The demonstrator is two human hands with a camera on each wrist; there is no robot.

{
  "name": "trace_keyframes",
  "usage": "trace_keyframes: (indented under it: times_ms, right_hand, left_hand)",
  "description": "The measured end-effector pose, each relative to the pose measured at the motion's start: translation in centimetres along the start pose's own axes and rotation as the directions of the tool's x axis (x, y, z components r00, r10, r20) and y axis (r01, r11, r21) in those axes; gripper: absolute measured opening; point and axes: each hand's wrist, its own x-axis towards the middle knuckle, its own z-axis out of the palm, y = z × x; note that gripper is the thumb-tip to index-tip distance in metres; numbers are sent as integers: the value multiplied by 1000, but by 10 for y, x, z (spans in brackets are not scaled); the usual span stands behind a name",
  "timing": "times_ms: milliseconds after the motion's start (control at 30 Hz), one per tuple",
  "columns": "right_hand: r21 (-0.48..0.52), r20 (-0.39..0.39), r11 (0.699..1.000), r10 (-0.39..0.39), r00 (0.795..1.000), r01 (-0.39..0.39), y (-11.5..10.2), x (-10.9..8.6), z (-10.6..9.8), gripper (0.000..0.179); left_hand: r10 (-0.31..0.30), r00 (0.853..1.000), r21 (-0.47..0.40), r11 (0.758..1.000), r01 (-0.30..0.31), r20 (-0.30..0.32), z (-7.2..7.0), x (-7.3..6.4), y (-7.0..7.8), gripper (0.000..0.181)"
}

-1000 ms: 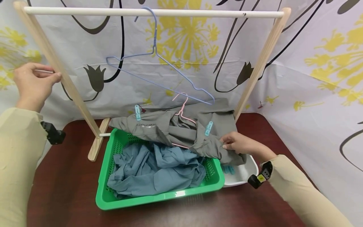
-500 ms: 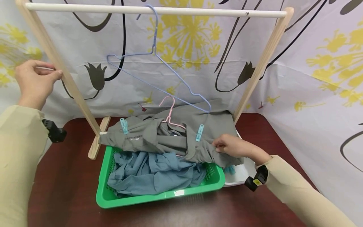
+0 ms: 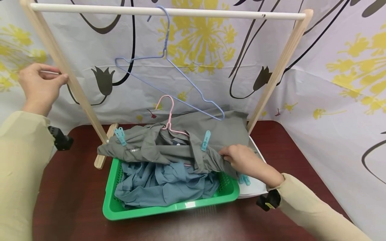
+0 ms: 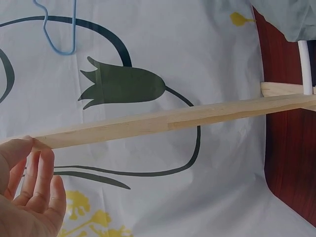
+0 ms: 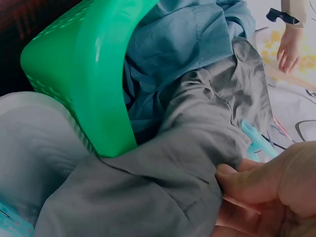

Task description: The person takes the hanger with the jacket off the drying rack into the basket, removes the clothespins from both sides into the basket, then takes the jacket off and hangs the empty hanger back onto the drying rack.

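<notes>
A grey shirt with a pink hanger in its neck opening lies over the back of a green basket. Two light-blue clothespins sit on its shoulders. My right hand pinches the shirt's right part; the right wrist view shows the thumb pressing the cloth. At the far left, my left hand holds the wooden post of the drying rack between thumb and fingers. A blue hanger hangs from the rack's white bar, with nothing on it.
Blue cloth fills the green basket. Right of it stands a white container, partly covered by the shirt, with light-blue clothespins in it. All stands on a dark red table before a patterned cloth backdrop.
The grey shirt and its pink hanger have shifted left along the basket, and the hook now stands higher. My right hand has moved left with the cloth. The left hand stays at the post.
</notes>
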Motion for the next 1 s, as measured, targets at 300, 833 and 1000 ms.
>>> trace_keyframes:
  times_ms: [300,833,1000]
  right_hand:
    - [-121,-218,991,33,975,-60,-7,3,-3,26]
    - [-189,-379,976,33,925,-112,-2,18,-29,28]
    - [-172,-401,979,28,916,-106,1,24,-40,27]
  left_hand:
    - [5,1000,-131,991,-7,-17,2,-2,-1,18]
    - [25,998,-115,993,-19,51,3,-20,-3,15]
    - [148,933,75,980,-182,329,5,-36,-9,26]
